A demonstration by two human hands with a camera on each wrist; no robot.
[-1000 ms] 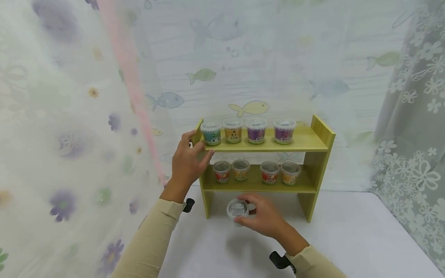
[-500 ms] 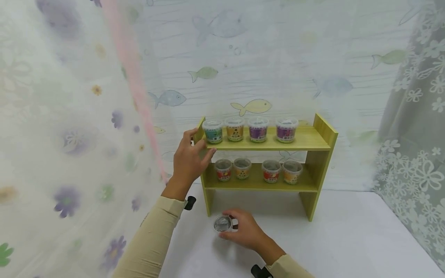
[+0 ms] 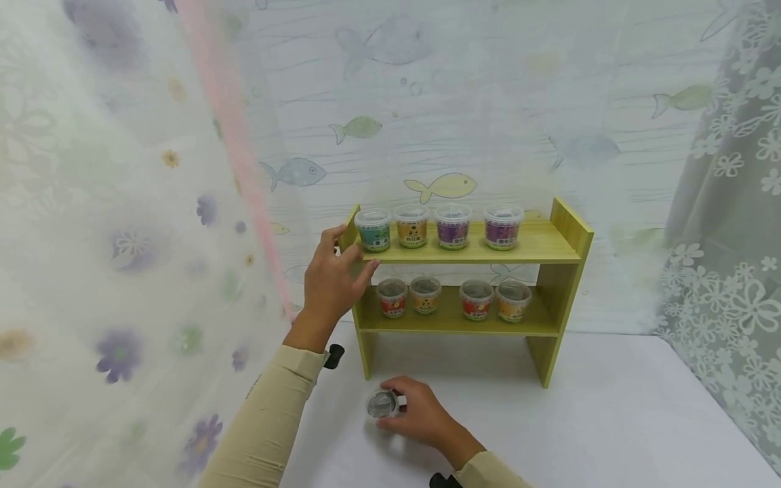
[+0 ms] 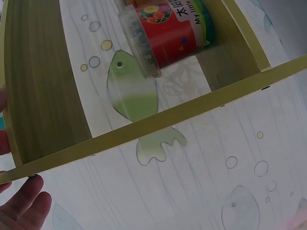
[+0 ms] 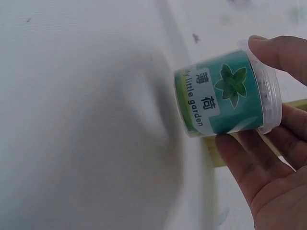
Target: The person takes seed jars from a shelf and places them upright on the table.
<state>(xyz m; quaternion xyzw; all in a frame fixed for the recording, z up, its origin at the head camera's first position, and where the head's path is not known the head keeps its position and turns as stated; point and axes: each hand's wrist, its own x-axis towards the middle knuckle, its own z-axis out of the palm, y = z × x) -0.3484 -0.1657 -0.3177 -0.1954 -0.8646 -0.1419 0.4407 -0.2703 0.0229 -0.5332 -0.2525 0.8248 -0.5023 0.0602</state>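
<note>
My right hand [image 3: 421, 410] holds a small clear plastic cup [image 3: 382, 404] low over the white table, in front of the shelf. In the right wrist view that cup [image 5: 223, 93] has a teal label with a green leaf, and thumb and fingers grip it from both sides. It looks just above the table; whether its base touches cannot be told. My left hand [image 3: 332, 285] grips the upper left side of the yellow-green wooden shelf [image 3: 464, 258]. The left wrist view has the fingers [image 4: 29, 199] on either side of the board's edge. Closest to this hand stands a teal-labelled cup [image 3: 374, 232].
More lidded cups [image 3: 453, 229] with orange and purple labels line the top tier. On the lower tier are several cups [image 3: 476, 301] with red and orange labels. The white table [image 3: 622, 407] spreads right of the shelf, with a patterned curtain [image 3: 122, 237] at the left.
My right hand has brought the cup left and toward me, away from the shelf's underside, and lower. The left hand has stayed on the shelf, and the view shifted slightly.
</note>
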